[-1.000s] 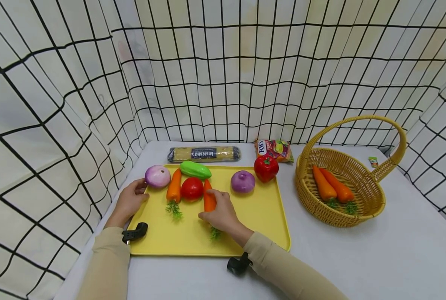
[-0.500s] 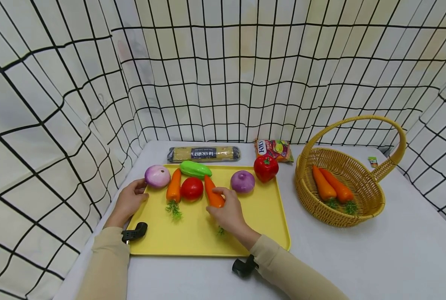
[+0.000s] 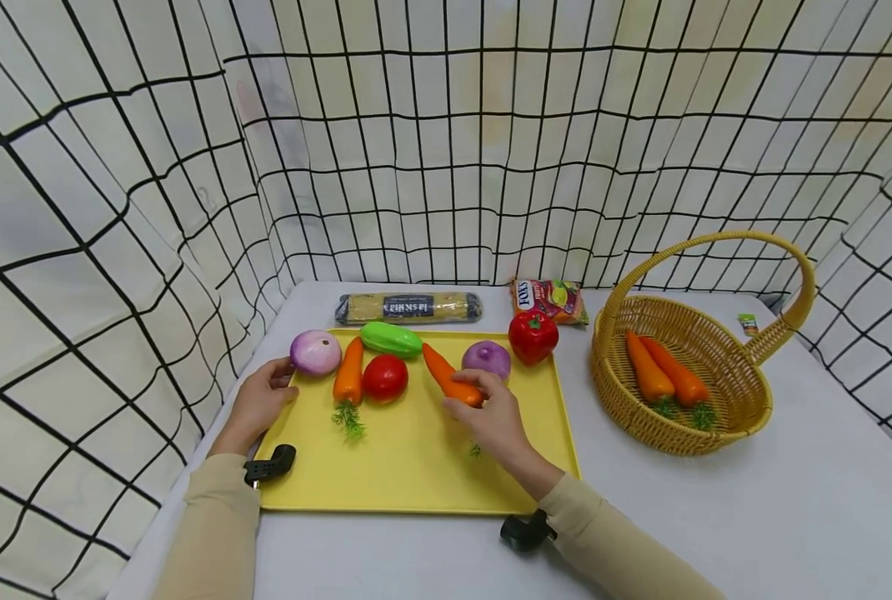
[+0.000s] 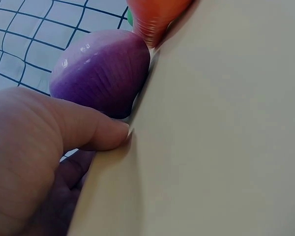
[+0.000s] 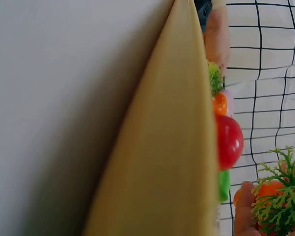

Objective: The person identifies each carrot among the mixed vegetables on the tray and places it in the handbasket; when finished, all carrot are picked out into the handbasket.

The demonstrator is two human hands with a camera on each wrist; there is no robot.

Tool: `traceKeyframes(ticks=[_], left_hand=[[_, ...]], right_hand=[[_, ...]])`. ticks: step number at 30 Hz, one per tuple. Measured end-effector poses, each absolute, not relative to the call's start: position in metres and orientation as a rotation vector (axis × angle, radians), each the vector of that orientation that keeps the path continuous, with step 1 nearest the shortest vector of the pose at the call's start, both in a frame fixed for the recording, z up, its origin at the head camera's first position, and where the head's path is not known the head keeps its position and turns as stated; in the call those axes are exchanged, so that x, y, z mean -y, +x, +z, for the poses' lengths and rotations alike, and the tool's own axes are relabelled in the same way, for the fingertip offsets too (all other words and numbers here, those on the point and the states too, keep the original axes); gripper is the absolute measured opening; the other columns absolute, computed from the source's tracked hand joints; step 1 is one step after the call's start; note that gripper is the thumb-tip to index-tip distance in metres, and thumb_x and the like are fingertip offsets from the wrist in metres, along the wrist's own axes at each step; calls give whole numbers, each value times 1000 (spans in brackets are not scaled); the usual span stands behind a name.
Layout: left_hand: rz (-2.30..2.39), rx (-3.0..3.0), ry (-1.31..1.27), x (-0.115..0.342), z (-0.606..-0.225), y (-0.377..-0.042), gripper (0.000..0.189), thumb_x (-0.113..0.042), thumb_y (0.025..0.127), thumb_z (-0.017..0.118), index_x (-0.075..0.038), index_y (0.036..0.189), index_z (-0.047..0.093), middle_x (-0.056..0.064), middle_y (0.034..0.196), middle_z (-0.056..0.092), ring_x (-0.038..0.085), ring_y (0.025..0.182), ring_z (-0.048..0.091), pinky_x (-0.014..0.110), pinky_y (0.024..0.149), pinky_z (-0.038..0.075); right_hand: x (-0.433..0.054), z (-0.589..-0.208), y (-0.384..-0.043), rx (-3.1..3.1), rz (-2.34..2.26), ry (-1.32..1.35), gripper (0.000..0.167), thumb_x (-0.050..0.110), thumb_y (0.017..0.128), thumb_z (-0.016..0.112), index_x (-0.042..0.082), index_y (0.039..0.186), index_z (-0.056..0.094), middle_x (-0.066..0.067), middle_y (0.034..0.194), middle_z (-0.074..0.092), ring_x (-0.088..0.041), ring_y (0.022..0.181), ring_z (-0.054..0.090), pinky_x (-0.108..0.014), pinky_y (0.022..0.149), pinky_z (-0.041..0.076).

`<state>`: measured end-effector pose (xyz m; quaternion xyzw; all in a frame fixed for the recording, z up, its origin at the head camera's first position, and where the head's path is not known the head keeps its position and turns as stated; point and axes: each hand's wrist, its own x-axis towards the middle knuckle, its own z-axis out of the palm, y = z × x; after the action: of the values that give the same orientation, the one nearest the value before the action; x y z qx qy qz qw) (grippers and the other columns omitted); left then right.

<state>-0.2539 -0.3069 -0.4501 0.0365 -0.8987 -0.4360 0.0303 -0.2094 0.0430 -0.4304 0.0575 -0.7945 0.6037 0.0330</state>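
Gripping a carrot (image 3: 443, 372) in the fingers (image 3: 479, 380) of the right hand (image 3: 502, 422) and the tray (image 3: 386, 477) in the left hand (image 3: 260, 402), likely being mid-pick and needing clearance past the neighbouring purple onion (image 3: 485, 357).

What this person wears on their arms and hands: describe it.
The left sleeve and right sleeve are plain beige, reaching the wrists. The left wrist device and right wrist device are black. The left hand and right hand wear no gloves.
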Motion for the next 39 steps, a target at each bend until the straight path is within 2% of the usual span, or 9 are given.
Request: traceKeyframes(ticks=[6,11,18,25,30,32,38,39], left_hand=[[-1360,2769,105,307,-451,-253,57,-4,95,52,6,148,33,29,140,45,41,122,46,50,101,40],[-1364,2765,90,307,-453,-254,57,-4,95,52,6,148,33,28,140,45,41,121,46,50,100,40],[-1380,2756,94,307,-454,-253,56,-4,95,52,6,147,34,28,140,45,40,121,47,49,100,41],[-1362,2758,116,307,-456,-251,56,-4,95,52,5,147,35,28,138,47,40,120,48,49,99,42],[-1372,2755,104,308,-457,-250,56,-3,95,52,6,147,34,28,139,46,40,120,47,49,99,42],[-1373,2757,100,309,-458,-250,56,-3,95,52,6,147,34,28,139,46,40,120,47,49,99,42],[-1349,2760,93,309,-454,-254,56,-4,95,52,5,147,34,28,139,47,41,120,47,49,99,41],[-1349,2756,88,308,-453,-255,56,-4,94,52,5,147,35,28,139,47,41,120,47,50,99,41]], right_hand=[[-71,-425,-206,2467,1755,277,35,13,81,79,22,114,68,-1,121,58,-24,110,55,-40,94,51],[-95,-417,-201,2499,1759,363,43,6,80,79,24,117,67,0,125,56,-25,113,54,-40,94,52],[-130,-412,-200,2440,1666,533,43,8,83,77,17,122,64,-5,127,57,-25,111,59,-37,93,51],[-157,-405,-200,2365,1685,436,42,11,86,75,9,126,60,-11,130,56,-27,104,61,-22,79,55],[-179,-403,-201,2336,1649,342,42,18,89,73,9,128,60,-10,126,59,-21,102,57,-18,80,53],[-188,-403,-200,2339,1630,280,43,22,89,72,11,129,61,-9,124,60,-18,99,56,-16,74,52],[-208,-397,-198,2327,1568,168,45,28,90,72,14,130,61,-7,125,62,-12,101,56,-15,76,49],[-211,-395,-198,2317,1554,166,44,28,90,72,13,130,61,-6,125,63,-11,104,56,-15,80,49]])
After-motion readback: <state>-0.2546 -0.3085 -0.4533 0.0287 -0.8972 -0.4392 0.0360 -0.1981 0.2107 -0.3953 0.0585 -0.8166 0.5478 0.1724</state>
